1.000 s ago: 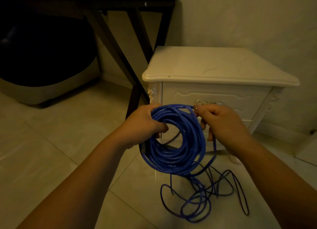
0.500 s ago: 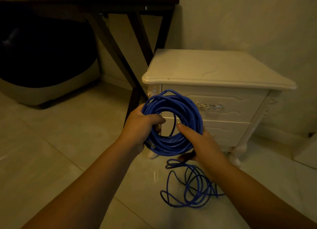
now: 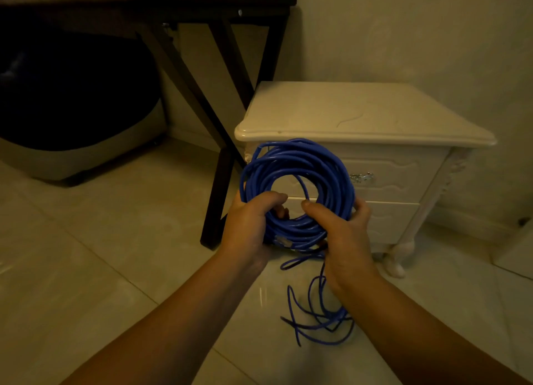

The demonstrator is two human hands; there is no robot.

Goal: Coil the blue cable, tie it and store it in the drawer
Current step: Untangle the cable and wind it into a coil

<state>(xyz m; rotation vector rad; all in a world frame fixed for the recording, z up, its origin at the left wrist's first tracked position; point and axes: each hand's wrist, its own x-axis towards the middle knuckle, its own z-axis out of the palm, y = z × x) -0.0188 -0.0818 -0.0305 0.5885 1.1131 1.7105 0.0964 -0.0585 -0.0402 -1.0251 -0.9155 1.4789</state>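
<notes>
At far left, a dark rounded object is sitting under a dark folding table on a pale tiled floor. Moving right, the person's left hand is closing around the lower left of a coil of blue cable, thumb lying over the front of the strands. The coil is standing upright in the air between both hands, its open centre facing the camera, its upper arc rising above the fingers. The right hand is gripping the coil's lower right, thumb hooked into the opening, fingers wrapped behind. Below the hands, the uncoiled tail is hanging down and lying in loose loops on the floor. Behind the coil, a cream nightstand is standing with its top drawer shut, a metal handle showing just right of the coil.
</notes>
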